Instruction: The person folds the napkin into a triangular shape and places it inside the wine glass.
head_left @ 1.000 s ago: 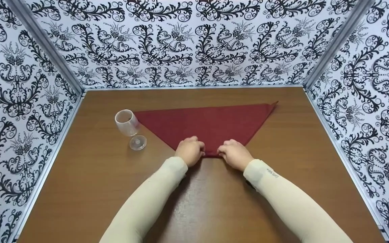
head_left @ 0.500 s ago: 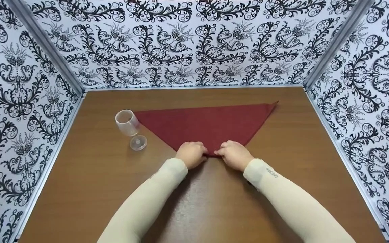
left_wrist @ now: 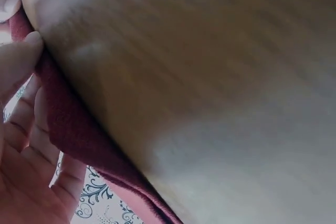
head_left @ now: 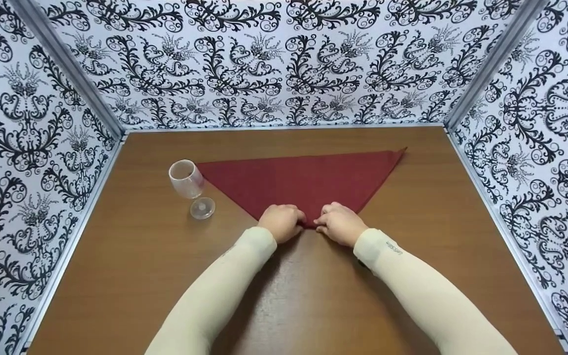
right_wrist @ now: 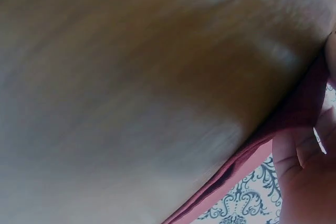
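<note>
Two hands [head_left: 280, 224] [head_left: 341, 225], closer together than before, in a pinch on one red cloth [head_left: 303, 182] beside one wineglass [head_left: 187, 181].

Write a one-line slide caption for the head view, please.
Two hands grip the near edge of a red cloth, beside a clear glass on a brown table.

Soft glare on table [head_left: 289, 291]; wrist views dim, blurred.
</note>
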`<state>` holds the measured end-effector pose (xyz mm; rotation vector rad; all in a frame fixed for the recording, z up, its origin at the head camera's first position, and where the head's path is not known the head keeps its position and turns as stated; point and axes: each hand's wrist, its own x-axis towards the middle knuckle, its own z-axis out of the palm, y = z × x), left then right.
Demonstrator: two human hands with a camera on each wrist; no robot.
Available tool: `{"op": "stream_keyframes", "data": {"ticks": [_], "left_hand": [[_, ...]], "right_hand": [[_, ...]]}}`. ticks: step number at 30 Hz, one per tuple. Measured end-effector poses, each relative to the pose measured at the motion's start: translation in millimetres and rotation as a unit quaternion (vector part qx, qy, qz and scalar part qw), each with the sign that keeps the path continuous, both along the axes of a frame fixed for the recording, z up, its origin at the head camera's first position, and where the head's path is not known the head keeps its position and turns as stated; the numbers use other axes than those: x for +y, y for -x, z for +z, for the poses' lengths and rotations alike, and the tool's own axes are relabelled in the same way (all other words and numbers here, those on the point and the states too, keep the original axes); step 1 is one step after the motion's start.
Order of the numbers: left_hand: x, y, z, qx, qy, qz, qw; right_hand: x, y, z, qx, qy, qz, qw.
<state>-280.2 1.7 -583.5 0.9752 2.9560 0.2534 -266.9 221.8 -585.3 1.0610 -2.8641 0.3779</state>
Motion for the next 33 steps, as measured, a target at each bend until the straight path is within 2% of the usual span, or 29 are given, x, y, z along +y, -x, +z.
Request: {"op": "stream_keyframes", "data": {"ticks": [4, 8, 10, 12, 14, 16, 18, 20, 23, 27, 30, 33], "left_hand": [[3.3, -2.0, 2.6, -0.001, 0.009, 0.006, 0.9999], [5.7, -6.1, 9.2, -0.008, 0.017, 0.011, 0.9998], [6.2, -7.3, 11.5, -0.025, 0.009, 0.022, 0.9994], [6.1, -6.8, 12.1, -0.055, -0.013, 0.047, 0.9973], [5.4, -4.7, 11.0, -0.084, -0.042, 0.072, 0.993], [5.1, -1.7, 9.1, -0.101, -0.062, 0.086, 0.9892], [5.4, 0.1, 7.7, -0.103, -0.071, 0.088, 0.9881], [6.3, 0.7, 6.3, -0.086, -0.063, 0.081, 0.991], [9.0, -0.7, 4.7, -0.027, -0.032, 0.064, 0.9971], [12.3, -2.2, 1.8, 0.055, 0.029, 0.024, 0.9978], [13.2, -2.4, 1.7, 0.07, 0.048, 0.002, 0.9964], [13.0, -2.3, 3.5, 0.057, 0.049, -0.003, 0.9972]], "right_hand": [[-3.3, -0.8, 0.9, 0.012, -0.013, 0.007, 0.9998], [-4.6, -1.9, 3.6, -0.023, -0.024, -0.013, 0.9993], [-4.5, -2.3, 4.7, -0.059, -0.007, -0.04, 0.9974], [-4.5, -2.4, 5.6, -0.091, 0.023, -0.071, 0.9931], [-4.6, -1.5, 5.0, -0.1, 0.046, -0.084, 0.9903], [-5.2, -0.7, 4.9, -0.087, 0.049, -0.081, 0.9917], [-6.1, -0.3, 3.6, -0.051, 0.031, -0.062, 0.9963], [-6.5, -0.1, 1.8, -0.005, 0.009, -0.039, 0.9992], [-5.9, -0.9, -0.3, 0.051, -0.012, -0.012, 0.9986], [-1.6, -2.8, -0.3, 0.077, -0.02, 0.017, 0.9967], [0.6, -2.1, -0.8, 0.079, -0.022, 0.028, 0.9962], [1.1, -0.6, 0.2, 0.07, -0.018, 0.028, 0.997]]}}
